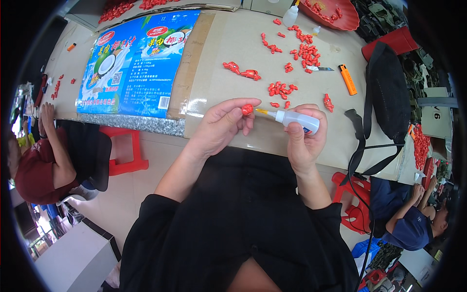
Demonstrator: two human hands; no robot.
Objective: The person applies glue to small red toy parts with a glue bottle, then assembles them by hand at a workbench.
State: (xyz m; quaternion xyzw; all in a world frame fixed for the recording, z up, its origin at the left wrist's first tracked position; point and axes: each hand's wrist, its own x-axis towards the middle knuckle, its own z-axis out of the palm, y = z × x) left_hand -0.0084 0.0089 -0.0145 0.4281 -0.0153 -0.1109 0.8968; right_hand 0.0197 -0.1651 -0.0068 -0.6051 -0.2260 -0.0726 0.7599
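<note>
My left hand (224,124) pinches a small red piece (247,110) between thumb and fingers, just over the table's near edge. My right hand (308,138) is wrapped round a white squeeze bottle (297,121), which lies nearly level. Its thin yellow nozzle points left, with the tip close to the red piece; whether they touch I cannot tell. Beyond my hands, several loose red pieces (279,89) lie in a cluster. Longer joined red pieces (242,71) lie farther off to the left, and a single red figure-like piece (328,102) is to the right.
A blue printed cardboard sheet (131,68) covers the table's left side. An orange lighter (348,79), a small blade (321,68) and a black bag (386,92) lie right. Behind stand another white bottle (290,16) and a red dish (335,22). Co-workers sit on both sides.
</note>
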